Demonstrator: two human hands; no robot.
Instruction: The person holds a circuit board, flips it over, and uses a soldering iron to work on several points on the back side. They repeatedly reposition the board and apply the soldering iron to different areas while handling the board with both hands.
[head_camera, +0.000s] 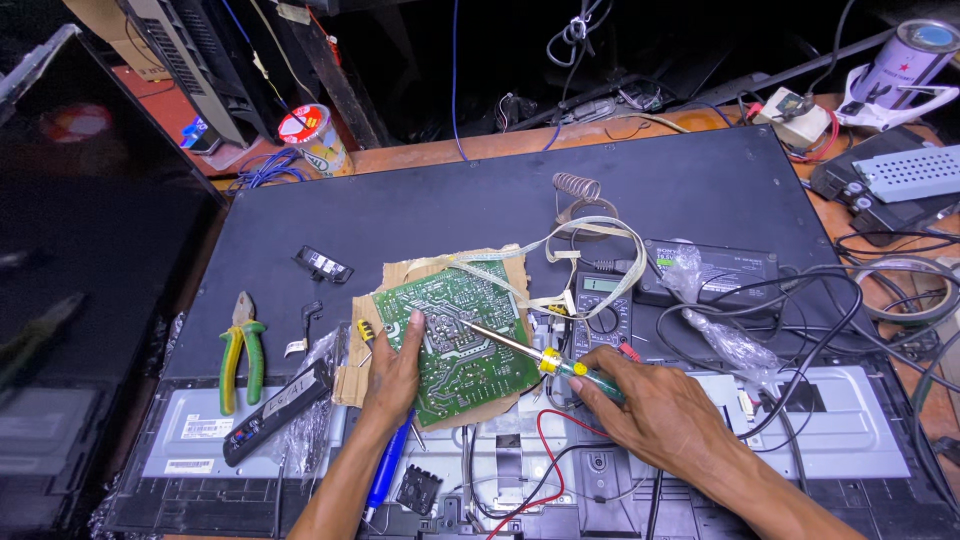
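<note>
A green circuit board (455, 340) lies solder side up on a piece of brown cardboard (500, 268), on top of a dark flat panel. My left hand (393, 372) presses down on the board's left edge with the fingers spread over it. My right hand (655, 408) grips a soldering iron (520, 350) by its yellow and green handle. The iron's metal tip touches the middle of the board. A blue pen-shaped tool (388, 468) lies under my left wrist.
Green-handled pliers (240, 350) and a black remote (278, 412) lie at the left. A multimeter (603, 308) with red and black leads sits right of the board, by a coiled iron stand (578, 192) and a black adapter (712, 272). Tangled cables and cans crowd the right and back.
</note>
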